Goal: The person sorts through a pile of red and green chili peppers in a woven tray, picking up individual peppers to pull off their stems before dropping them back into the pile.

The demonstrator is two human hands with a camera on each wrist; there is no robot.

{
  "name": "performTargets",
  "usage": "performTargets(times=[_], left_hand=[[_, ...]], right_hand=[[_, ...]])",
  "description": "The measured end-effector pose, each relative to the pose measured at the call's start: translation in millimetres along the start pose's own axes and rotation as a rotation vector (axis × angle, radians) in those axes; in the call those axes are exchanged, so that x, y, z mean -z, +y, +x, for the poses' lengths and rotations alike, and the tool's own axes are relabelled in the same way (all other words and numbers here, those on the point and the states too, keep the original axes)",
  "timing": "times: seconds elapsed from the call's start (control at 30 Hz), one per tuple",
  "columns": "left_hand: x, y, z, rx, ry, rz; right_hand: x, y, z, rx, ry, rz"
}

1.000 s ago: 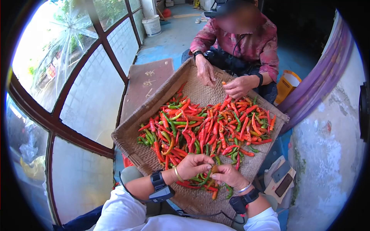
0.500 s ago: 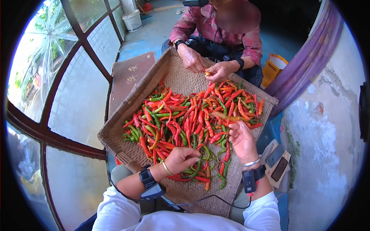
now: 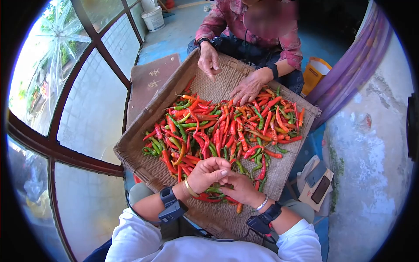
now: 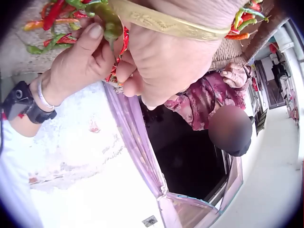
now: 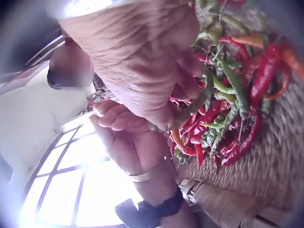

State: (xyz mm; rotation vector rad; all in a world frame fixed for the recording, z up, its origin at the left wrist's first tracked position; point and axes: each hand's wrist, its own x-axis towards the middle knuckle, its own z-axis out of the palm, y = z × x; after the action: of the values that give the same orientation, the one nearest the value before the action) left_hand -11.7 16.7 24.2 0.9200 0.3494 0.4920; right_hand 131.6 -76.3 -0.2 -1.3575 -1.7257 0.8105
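Note:
In the head view, my left hand (image 3: 207, 174) and right hand (image 3: 242, 189) meet over the near part of a heap of red and green chili peppers (image 3: 222, 131). My right hand pinches a green chili pepper (image 4: 110, 23) between thumb and fingers, seen in the left wrist view. From the right wrist view, the same pepper (image 5: 190, 109) shows under the right fingers. Loosely bent left fingers (image 5: 118, 116) are close beside it, with no pepper visible in them. The heap lies in a woven basket tray (image 3: 279, 179).
Across the tray, another person's hand (image 3: 250, 87) rests on the peppers while their other hand (image 3: 210, 61) hovers above the weave. Two phones (image 3: 321, 190) lie on a stool at right. A yellow box (image 3: 315, 75) and purple curtain (image 3: 349, 72) are behind; framed glass panes (image 3: 87, 109) line the left.
My right hand, stretched out over the right side with a yellowish pepper nearby, has come back beside my left hand. The other person's hands have parted, one lowering onto the heap.

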Motion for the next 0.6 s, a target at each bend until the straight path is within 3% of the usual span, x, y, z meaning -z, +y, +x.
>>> performTargets(times=[0.07,0.2,0.27,0.33,0.37,0.47,0.5,0.6], left_hand=[[0.1,-1.5,1.2,-0.021,-0.024,-0.016],[-2.7,-7.9,0.1,-0.035,-0.023,-0.043],[-2.1,-12.9,2.5,-0.055,-0.041,-0.044],[-2.6,-13.9,6.5,-0.361,0.009,0.584],[2.1,-8.8,4.4,-0.382,-0.053,0.910],[-10.4,-6.2,-1.4,-0.329,-0.054,0.992],[-15.8,1.9,-4.9,-0.143,-0.041,0.978],[-15.9,5.3,-4.7,-0.119,-0.048,1.022]], right_hand=[[-3.2,5.0,-0.6,-0.152,-0.092,0.172],[-0.6,-4.7,0.4,-0.221,-0.099,0.416],[1.7,-7.1,-0.2,-0.389,-0.086,0.497],[11.3,-12.6,1.6,-0.482,-0.038,0.671],[14.5,-12.6,1.2,-0.577,0.011,0.848],[17.7,-4.0,-1.5,-0.551,0.146,1.069],[18.8,-2.2,-2.0,-0.543,0.149,1.139],[20.0,-5.6,-0.9,-0.526,0.218,1.326]])
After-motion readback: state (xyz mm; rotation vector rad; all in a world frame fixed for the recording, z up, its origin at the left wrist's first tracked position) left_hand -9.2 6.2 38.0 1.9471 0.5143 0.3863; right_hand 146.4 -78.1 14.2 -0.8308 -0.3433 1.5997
